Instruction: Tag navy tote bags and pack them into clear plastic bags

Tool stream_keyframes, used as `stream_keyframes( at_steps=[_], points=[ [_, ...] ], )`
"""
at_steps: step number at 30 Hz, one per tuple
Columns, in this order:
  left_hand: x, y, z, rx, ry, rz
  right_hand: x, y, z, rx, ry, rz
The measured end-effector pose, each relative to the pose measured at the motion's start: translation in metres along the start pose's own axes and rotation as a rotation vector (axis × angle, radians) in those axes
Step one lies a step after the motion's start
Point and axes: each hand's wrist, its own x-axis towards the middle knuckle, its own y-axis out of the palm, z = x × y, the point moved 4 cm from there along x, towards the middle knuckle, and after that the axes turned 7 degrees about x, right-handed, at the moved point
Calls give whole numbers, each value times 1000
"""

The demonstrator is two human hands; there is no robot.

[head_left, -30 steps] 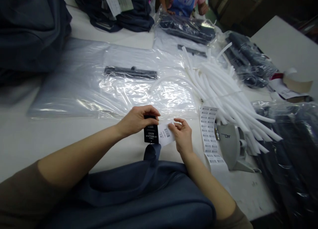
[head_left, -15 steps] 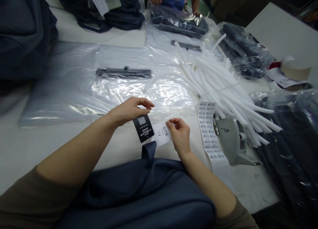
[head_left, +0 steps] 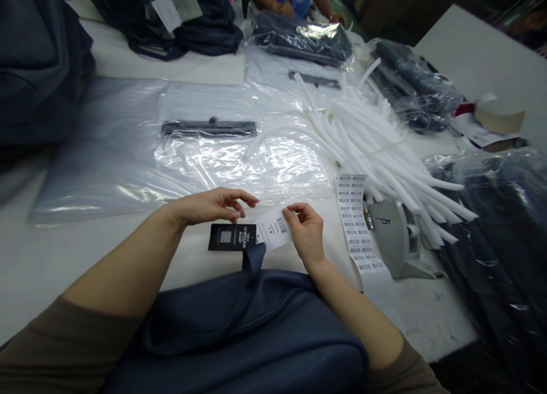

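The right hand (head_left: 305, 234) pinches a white paper barcode tag (head_left: 273, 230) beside the black card tag (head_left: 232, 236), which lies flat on the white table (head_left: 85, 251). The left hand (head_left: 213, 206) hovers half-curled, empty. That corner pinch could slip.

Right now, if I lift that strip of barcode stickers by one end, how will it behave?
The strip of barcode stickers looks thin and long, so probably floppy and very light. It lies flat on the table beside the grey dispenser, so it would likely dangle.
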Motion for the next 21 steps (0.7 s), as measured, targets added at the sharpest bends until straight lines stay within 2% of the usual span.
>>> stream_keyframes(
  at_steps=[2, 5, 8, 10, 14, 15, 17, 19, 21],
  points=[
    [1, 7, 5, 184, -82, 92, -1, 0, 3, -26, -30, 0],
    [0, 13, 10, 415, -134, 126, -2, -1, 7, -76, -101, -18],
    [-1, 16, 11, 479, -155, 136, -4, -3, 12, -135, -216, -34],
    [-1, 17, 10, 304, -201, 61, -7, -2, 17, -183, -319, -30],
    [0, 27, 0, -323, -208, -159, -13, 2, 27, -220, -469, 11],
    [1, 33, -3, -458, -187, -163, -13, 3, 27, -205, -470, 33],
    [4, 47, -9, -673, -138, -96, -12, 4, 23, -144, -416, 90],
    [7, 58, -12, -768, -90, -51, -9, 5, 16, -57, -310, 134],
    [9, 62, -12, -602, -55, -115, -7, 5, 10, 35, -206, 141]
  ],
)
